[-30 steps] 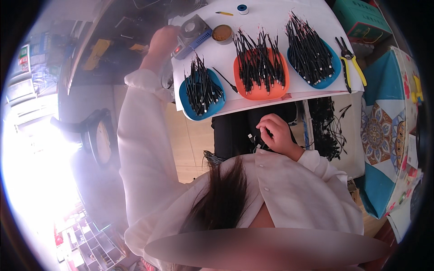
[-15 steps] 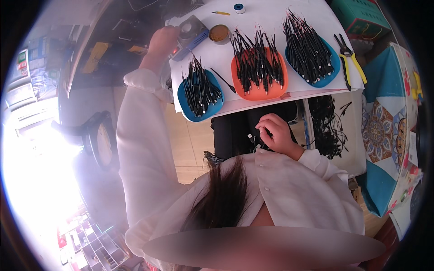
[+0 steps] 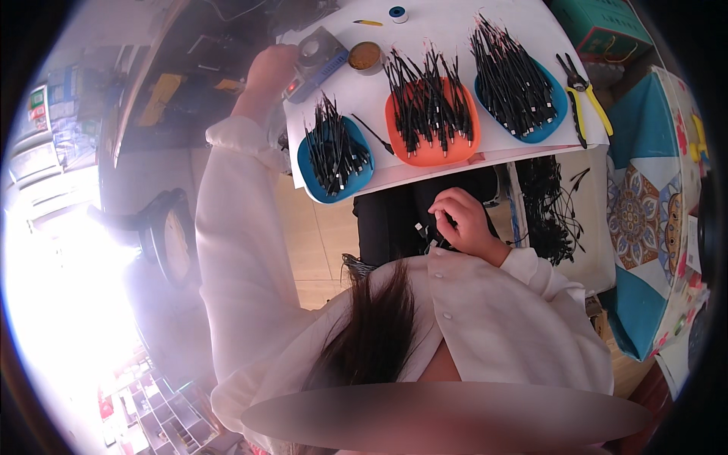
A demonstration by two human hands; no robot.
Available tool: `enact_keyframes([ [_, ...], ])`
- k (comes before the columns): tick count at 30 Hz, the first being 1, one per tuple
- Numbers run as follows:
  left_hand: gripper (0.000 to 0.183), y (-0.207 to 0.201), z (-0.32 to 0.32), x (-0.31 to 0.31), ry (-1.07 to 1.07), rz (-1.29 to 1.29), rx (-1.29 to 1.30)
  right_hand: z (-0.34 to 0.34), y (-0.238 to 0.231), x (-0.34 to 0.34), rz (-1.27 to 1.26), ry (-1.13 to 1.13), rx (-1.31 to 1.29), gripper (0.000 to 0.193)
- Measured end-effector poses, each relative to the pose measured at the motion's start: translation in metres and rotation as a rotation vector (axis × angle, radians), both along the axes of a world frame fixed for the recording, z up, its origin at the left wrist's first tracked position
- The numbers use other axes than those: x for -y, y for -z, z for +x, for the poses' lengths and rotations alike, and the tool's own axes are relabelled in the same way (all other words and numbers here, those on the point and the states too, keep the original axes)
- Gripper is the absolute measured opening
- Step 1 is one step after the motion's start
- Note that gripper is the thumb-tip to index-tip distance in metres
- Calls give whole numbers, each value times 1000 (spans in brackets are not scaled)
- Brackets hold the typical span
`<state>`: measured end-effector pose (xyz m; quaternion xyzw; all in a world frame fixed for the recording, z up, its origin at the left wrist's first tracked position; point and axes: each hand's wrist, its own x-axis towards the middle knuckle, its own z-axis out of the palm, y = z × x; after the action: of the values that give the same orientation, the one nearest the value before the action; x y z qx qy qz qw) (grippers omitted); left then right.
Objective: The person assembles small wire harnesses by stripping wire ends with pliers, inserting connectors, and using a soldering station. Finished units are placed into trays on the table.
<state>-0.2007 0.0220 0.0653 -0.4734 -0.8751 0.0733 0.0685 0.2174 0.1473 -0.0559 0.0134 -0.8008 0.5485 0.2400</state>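
Right hand [image 3: 464, 224], near the person's lap below the table edge: fingers curled together, pinching a short black cable with a pale plug end [image 3: 422, 230]. Left hand [image 3: 269, 70], arm in white sleeve stretched far forward: resting on a grey box-shaped device [image 3: 318, 61] at the table's far left corner; whether it grips cannot be told.

Small blue oval dish [image 3: 335, 163], nearest: short black cables. Orange oval dish [image 3: 432, 121], middle: longer black cables, laid side by side. Larger blue oval dish [image 3: 523, 95], right: black cables, densely piled.

White sheet-covered table [image 3: 470, 23]: yellow-handled pliers [image 3: 584, 102], round brass-coloured tin [image 3: 367, 56]. Loose black cables [image 3: 550, 205] hang below the right edge. Tiled floor.
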Motion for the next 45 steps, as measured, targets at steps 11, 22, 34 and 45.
enact_keyframes([
  [11,42,-146,218,125,-202,1041,-130,12,-5,6,-2,13,38,6],
  [22,44,-88,374,106,180,1499,1379,35,-60,27,-88,-22,13,7],
  [34,49,-69,400,99,265,1457,1662,69,-172,37,-71,-133,-180,10],
  [45,50,-47,400,96,562,1368,1585,53,-209,57,-418,-336,-97,19],
])
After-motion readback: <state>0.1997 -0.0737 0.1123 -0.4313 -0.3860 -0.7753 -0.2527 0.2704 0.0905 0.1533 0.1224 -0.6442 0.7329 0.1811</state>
